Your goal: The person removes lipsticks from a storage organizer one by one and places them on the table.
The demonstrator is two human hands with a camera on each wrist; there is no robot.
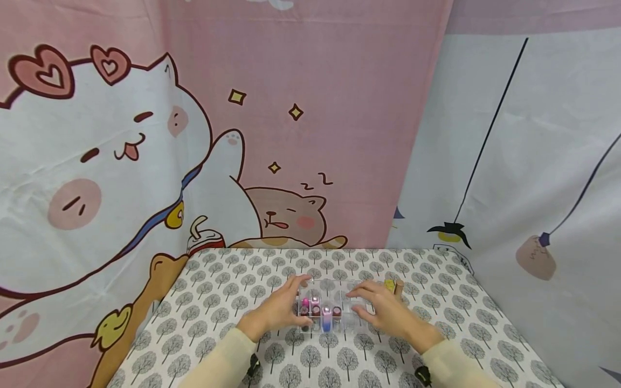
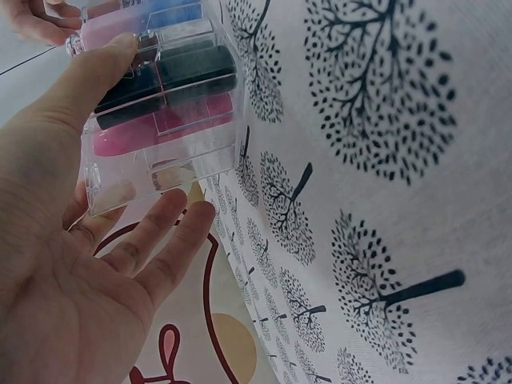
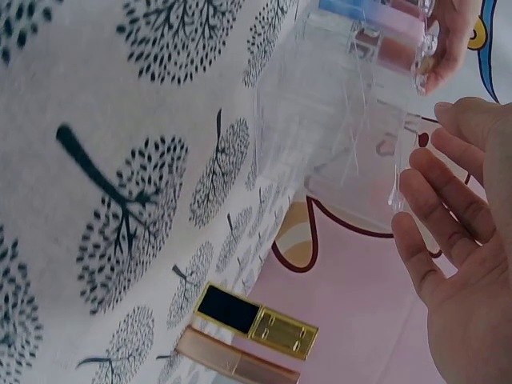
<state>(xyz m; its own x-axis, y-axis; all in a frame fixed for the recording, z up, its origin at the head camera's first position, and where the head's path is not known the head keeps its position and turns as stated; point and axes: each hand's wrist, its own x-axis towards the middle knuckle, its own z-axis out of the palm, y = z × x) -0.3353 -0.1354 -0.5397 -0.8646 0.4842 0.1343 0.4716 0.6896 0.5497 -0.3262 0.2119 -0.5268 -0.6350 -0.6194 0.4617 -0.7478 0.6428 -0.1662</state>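
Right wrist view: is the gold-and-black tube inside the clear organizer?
No, the gold-and-black tube stands on the cloth outside the organizer, beside a rose-gold tube.

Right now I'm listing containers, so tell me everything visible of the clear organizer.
The clear organizer looks like transparent plastic, box-shaped, with dividers forming compartments. It appears to rest on the tree-print tablecloth. Its left and middle parts hold cosmetic tubes, including a pink-and-blue tube; its right compartments show none. The left hand grips its left end; the right hand is at its right end, contact unclear.
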